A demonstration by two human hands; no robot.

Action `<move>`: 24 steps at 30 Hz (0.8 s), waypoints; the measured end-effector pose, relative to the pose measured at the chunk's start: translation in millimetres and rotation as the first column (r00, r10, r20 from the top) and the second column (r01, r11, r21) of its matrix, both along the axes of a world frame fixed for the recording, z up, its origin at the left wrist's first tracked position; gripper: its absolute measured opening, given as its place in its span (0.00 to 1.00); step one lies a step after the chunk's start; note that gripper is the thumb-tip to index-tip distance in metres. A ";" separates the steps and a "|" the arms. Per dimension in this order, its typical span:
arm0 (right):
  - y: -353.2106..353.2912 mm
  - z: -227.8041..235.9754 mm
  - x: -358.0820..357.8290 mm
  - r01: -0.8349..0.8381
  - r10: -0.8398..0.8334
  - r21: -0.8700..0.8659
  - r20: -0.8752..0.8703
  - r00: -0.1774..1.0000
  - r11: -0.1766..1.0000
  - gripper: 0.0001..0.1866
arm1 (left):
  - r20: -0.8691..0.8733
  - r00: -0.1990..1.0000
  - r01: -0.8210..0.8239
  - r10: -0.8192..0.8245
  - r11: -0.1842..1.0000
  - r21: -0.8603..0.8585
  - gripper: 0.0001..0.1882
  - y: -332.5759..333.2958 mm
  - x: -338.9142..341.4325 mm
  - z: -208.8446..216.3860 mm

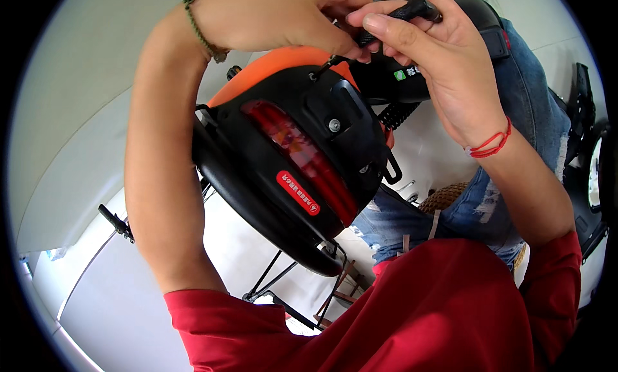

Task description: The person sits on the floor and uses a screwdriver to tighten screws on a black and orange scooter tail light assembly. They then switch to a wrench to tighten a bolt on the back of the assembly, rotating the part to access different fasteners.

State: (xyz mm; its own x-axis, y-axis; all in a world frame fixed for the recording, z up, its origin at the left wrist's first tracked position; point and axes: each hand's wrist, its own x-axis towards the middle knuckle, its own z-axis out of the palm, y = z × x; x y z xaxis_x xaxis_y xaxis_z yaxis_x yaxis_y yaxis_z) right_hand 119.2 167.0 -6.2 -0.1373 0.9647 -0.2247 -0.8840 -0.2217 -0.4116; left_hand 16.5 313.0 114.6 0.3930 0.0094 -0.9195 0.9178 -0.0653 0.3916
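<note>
While the right hand pinches one black rod-like tool at top centre, the left hand curls beside it, its grip unclear. One red tail light marks the black-and-orange vehicle tail mid-frame.

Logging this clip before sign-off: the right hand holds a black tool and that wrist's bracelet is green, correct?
Not quite: the right-wrist bracelet is red, as the head view shows. The right hand does hold a black tool.
</note>
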 end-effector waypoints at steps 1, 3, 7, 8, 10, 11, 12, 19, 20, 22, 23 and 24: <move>1.4 -0.7 -1.2 0.025 -0.025 0.055 -0.012 1.000 0.998 0.25 | -0.014 0.999 0.029 -0.028 1.000 0.012 0.13 1.8 1.9 2.3; 1.1 -2.5 -1.8 0.026 -0.026 0.088 -0.003 1.000 0.996 0.25 | 0.031 0.989 0.139 -0.145 0.980 0.141 0.13 -2.3 2.2 5.3; -0.7 -4.2 -1.7 -0.017 0.017 -0.003 -0.010 1.000 1.000 0.25 | 0.112 0.954 0.229 -0.278 0.918 0.323 0.14 -17.3 -1.0 7.1; -0.5 -3.9 -1.4 -0.015 0.015 -0.028 -0.031 0.999 0.999 0.25 | 0.078 0.969 0.202 -0.233 0.936 0.289 0.14 -17.8 -1.0 5.6; -0.3 -2.7 -0.8 -0.037 0.038 -0.022 0.043 0.998 0.999 0.25 | -0.033 0.991 0.133 -0.129 0.965 0.225 0.15 -14.7 -0.6 1.3; 0.5 -2.3 -0.5 -0.047 0.048 -0.022 0.080 0.996 0.999 0.25 | -0.045 0.993 0.113 -0.106 0.973 0.202 0.15 -11.4 -0.2 -0.7; 1.0 -0.7 0.5 -0.046 0.050 -0.036 0.098 0.994 0.998 0.24 | -0.058 0.995 0.093 -0.084 0.979 0.179 0.15 -8.3 0.3 -3.3; 0.4 13.4 6.2 -0.053 0.067 -0.087 0.174 0.983 0.995 0.23 | 0.183 0.974 0.086 -0.131 0.968 0.236 0.15 -15.0 -7.3 -3.9; 0.4 14.8 6.4 -0.053 0.064 -0.074 0.155 0.986 0.996 0.24 | 0.157 0.982 0.076 -0.108 0.978 0.193 0.15 -12.3 -5.2 -2.7; -0.3 16.5 7.1 -0.053 0.074 -0.122 0.174 0.982 0.991 0.24 | 0.060 0.996 0.063 -0.066 0.997 0.052 0.15 -4.4 -0.1 -1.3; -0.6 16.5 7.4 -0.053 0.080 -0.148 0.184 0.980 0.988 0.24 | 0.019 0.998 0.057 -0.057 0.998 0.016 0.15 -1.3 1.6 -0.6; -1.3 16.3 8.2 -0.059 0.081 -0.135 0.161 0.984 0.989 0.25 | -0.023 0.998 0.050 -0.050 0.999 -0.019 0.15 1.5 3.7 -0.2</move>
State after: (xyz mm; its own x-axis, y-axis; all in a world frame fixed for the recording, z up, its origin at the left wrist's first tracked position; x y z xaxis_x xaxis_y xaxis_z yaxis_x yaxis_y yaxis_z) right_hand 127.4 165.7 10.1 -0.1540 0.9154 -0.3718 -0.7866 -0.3413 -0.5146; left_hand 20.2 314.5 114.4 0.3706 -0.0266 -0.9284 0.9226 -0.1045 0.3713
